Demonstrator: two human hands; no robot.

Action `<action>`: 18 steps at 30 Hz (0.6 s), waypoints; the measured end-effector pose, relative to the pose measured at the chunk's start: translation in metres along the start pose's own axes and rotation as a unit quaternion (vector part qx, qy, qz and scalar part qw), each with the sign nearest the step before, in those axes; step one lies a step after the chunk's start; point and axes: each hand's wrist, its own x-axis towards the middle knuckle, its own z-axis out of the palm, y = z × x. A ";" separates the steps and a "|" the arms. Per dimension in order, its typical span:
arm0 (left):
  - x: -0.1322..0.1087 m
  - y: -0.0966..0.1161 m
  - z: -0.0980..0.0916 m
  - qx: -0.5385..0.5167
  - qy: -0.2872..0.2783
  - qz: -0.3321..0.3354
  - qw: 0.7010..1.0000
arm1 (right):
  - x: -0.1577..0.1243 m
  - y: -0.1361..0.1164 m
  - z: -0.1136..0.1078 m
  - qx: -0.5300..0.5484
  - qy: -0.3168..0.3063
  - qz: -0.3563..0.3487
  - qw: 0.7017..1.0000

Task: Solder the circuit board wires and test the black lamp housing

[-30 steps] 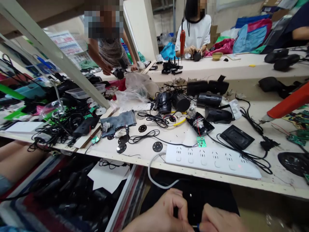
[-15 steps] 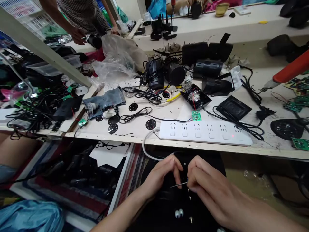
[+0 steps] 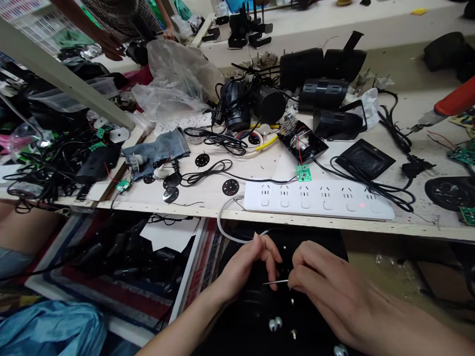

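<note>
The white counter (image 3: 208, 198) extends beyond both hands. Ahead of the left hand (image 3: 248, 267) and right hand (image 3: 322, 279), a power strip (image 3: 297, 198) lies along the front edge. A green board (image 3: 303, 173) is positioned just behind the strip. Ahead and left of the left hand: one perforated disc (image 3: 230, 187); farther left, a grey bag (image 3: 163, 148). Farther ahead of the left hand: a tape roll (image 3: 245, 153), and a clear bag (image 3: 181, 74) to its left. Ahead and right of the right hand: a square black plate (image 3: 365, 158), crossed by a cable (image 3: 351, 173); farther right, a round black part (image 3: 447, 193). Black lamps (image 3: 322, 94) are grouped behind the board.
</note>
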 end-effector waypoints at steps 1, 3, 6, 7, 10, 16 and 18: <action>0.000 -0.001 -0.001 0.001 0.000 -0.001 1.000 | -0.002 0.002 -0.001 -0.004 -0.006 0.009 1.000; 0.000 -0.002 -0.002 0.001 -0.002 0.002 1.000 | -0.008 0.008 -0.002 -0.013 -0.006 0.025 1.000; -0.001 -0.002 -0.004 0.000 -0.002 0.014 1.000 | -0.020 0.017 -0.002 0.003 0.014 0.056 0.998; -0.002 -0.002 -0.006 0.007 -0.001 0.021 1.000 | -0.024 0.020 -0.001 0.018 0.020 0.071 0.997; -0.005 -0.002 -0.011 0.057 -0.018 0.061 0.996 | -0.029 0.024 0.008 0.070 0.033 0.108 0.991; -0.012 -0.014 -0.031 0.057 -0.064 0.108 0.990 | -0.016 0.019 0.021 0.154 0.063 0.113 0.980; -0.014 -0.016 -0.038 0.064 -0.072 0.124 0.988 | -0.006 0.016 0.017 0.162 0.088 0.099 0.978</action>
